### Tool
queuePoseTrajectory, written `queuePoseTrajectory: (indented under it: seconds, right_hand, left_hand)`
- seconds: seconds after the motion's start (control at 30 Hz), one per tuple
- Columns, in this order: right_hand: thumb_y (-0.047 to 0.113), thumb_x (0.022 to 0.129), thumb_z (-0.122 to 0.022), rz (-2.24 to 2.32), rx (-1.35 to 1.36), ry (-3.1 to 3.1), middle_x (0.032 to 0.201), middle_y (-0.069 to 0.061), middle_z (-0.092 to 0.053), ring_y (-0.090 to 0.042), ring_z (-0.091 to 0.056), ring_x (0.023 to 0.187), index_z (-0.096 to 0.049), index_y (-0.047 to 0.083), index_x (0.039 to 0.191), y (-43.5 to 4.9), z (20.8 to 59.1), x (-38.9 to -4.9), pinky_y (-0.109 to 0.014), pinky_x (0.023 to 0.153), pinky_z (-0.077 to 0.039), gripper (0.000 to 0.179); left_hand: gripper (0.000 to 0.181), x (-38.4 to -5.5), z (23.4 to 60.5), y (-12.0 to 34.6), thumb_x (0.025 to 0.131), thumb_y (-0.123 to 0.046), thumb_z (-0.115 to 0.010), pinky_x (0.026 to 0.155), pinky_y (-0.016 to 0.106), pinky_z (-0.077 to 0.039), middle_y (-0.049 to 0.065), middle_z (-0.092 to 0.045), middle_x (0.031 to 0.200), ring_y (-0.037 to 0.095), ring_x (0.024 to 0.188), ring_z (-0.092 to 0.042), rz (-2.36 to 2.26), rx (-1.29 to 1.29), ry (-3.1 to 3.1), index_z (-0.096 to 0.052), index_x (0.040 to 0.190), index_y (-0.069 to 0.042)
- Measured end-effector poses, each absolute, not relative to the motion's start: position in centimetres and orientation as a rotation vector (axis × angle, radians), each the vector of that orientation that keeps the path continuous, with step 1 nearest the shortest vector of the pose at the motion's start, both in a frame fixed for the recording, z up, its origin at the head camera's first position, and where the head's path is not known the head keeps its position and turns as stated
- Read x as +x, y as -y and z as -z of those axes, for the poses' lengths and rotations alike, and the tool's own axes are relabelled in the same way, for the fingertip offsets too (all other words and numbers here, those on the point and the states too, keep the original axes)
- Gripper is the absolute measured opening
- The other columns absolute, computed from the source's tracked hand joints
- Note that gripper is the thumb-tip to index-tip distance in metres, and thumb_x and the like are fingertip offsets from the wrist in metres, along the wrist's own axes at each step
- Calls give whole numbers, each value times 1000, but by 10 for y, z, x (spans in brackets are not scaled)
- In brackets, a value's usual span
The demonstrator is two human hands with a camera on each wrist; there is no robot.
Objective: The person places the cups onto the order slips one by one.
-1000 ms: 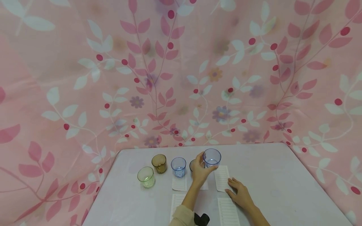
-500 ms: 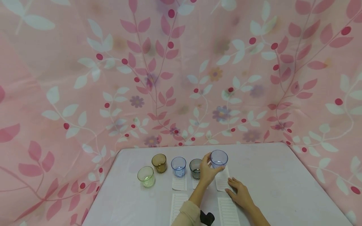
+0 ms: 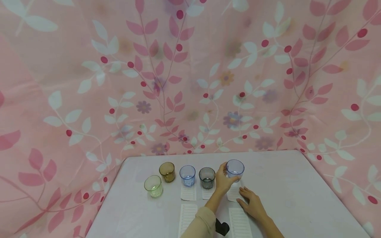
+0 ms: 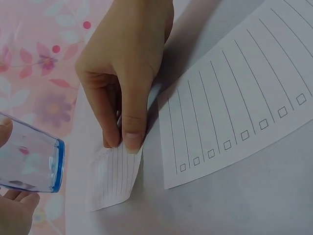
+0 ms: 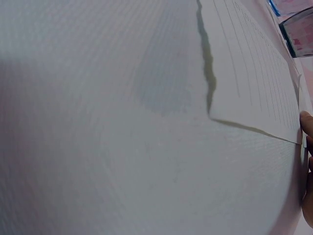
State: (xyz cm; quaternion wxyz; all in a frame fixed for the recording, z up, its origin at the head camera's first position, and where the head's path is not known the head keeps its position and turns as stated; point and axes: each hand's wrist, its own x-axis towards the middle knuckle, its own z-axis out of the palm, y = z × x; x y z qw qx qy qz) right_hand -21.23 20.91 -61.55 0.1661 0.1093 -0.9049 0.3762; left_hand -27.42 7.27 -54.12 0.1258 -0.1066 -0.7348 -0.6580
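My left hand [image 3: 224, 181] grips a clear blue-tinted glass [image 3: 235, 170] by its side, over the far end of a lined paper slip [image 3: 233, 194]. In the left wrist view that glass [image 4: 29, 156] shows at the left edge between thumb and fingers. My right hand [image 3: 253, 205] rests on the table, thumb and fingertips touching the slip's right edge. Seen from the left wrist, the right hand [image 4: 124, 73] presses the slip [image 4: 115, 178], whose near edge curls up slightly. Only some right fingers [image 5: 307, 171] appear at the right wrist view's edge.
Left of the held glass stand a grey glass [image 3: 206, 178], a blue glass [image 3: 188, 176], an amber glass [image 3: 168, 172] and a green glass [image 3: 153, 186]. More lined papers [image 3: 240, 223] lie nearer on the white table [image 3: 297, 198]. A floral cloth [image 3: 190, 82] hangs behind.
My left hand has carried the blue glass to the right and slightly nearer, uncovering the grey glass. The right hand has stayed in place.
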Motion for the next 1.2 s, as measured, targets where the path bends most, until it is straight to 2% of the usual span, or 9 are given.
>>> queuePoseTrajectory:
  seconds: [0.2,0.37,0.77,0.93,1.2]
  right_hand:
    - [9,76,-76,-1062,320,2569,118,-21,-63,-43,-52,116,-65,-11,106,-209,615,-212,-56,95,-41,38]
    - [7,75,-77,-1045,325,2553,117,-21,-63,-43,-53,115,-65,-11,106,-209,616,-213,-55,94,-42,38]
    - [13,78,-75,-983,318,2617,122,-27,-58,-44,-51,116,-60,-13,114,-208,613,-212,-55,97,-40,47]
    - [14,79,-75,-986,332,2623,122,-27,-57,-45,-50,117,-60,-14,113,-209,611,-213,-54,97,-39,47]
    - [11,77,-76,-990,354,2621,123,-27,-57,-45,-50,116,-60,-14,112,-210,611,-212,-54,97,-40,46]
  left_hand:
    - [70,-276,550,-76,61,-4,-85,93,39,-49,24,-61,117,41,108,-58,1827,-314,2181,-52,122,10]
    - [71,-276,556,-76,61,-7,-86,93,40,-50,25,-61,117,38,109,-59,1791,-289,2233,-53,122,9]
    - [72,-273,571,-75,59,-9,-88,89,39,-52,23,-63,115,34,105,-61,1725,-215,2290,-54,120,7]
    - [72,-272,575,-74,60,-8,-88,89,40,-52,25,-62,115,36,104,-60,1756,-230,2284,-54,121,8]
    - [73,-269,578,-73,61,-11,-88,92,36,-50,20,-62,118,32,109,-59,1807,-258,2344,-53,123,4]
